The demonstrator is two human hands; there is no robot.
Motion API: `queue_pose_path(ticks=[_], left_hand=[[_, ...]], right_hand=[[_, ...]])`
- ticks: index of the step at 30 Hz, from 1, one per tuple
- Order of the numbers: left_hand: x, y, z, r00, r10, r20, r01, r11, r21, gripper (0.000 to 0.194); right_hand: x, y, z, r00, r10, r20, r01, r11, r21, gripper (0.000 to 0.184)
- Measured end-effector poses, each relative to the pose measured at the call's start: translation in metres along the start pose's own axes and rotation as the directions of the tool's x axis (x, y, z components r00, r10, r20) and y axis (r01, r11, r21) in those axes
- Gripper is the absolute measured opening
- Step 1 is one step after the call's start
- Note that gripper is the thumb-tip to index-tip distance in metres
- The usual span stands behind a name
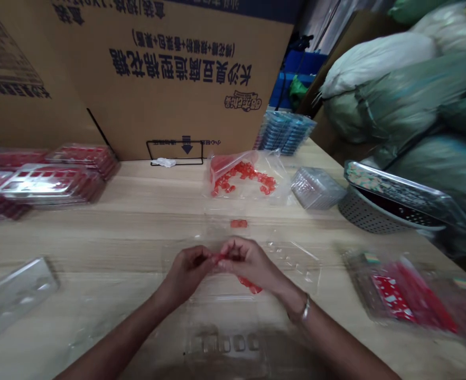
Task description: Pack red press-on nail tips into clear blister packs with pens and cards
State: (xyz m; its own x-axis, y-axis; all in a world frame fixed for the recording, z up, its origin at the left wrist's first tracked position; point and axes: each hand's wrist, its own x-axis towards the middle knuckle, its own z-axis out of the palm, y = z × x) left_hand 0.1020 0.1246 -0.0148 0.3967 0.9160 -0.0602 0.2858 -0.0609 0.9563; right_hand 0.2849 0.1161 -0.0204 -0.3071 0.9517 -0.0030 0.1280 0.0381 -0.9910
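Note:
My left hand (191, 267) and my right hand (249, 261) meet above the middle of the table. Their fingertips pinch a small red piece (218, 257) between them; blur hides its exact kind. Under my right wrist lie more red pieces (251, 285). Just beyond the hands, a flat red rectangular piece (239, 224) rests on the table. Clear plastic trays with moulded hollows, one of them a clear tray (227, 343) near the front edge, spread around and below my hands. Farther back sits a clear bag (249, 177) with loose red pieces in it.
A large cardboard box (169, 105) walls off the back. Red packs (54, 182) are stacked left, blue packs (284, 132) at the back right. Clear containers (316, 187) stand beside a grey basket (370, 211). Blurred packets (399, 295) lie at right, a clear tray (19, 298) at left.

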Motion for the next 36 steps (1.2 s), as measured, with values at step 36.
queue_pose_path(ticks=[36], left_hand=[[0.123, 0.008, -0.010, 0.975, 0.081, -0.208, -0.011, 0.949, 0.316, 0.027]], right_hand=[[0.130, 0.017, -0.092, 0.959, -0.263, -0.108, 0.086, 0.629, -0.773, 0.015]])
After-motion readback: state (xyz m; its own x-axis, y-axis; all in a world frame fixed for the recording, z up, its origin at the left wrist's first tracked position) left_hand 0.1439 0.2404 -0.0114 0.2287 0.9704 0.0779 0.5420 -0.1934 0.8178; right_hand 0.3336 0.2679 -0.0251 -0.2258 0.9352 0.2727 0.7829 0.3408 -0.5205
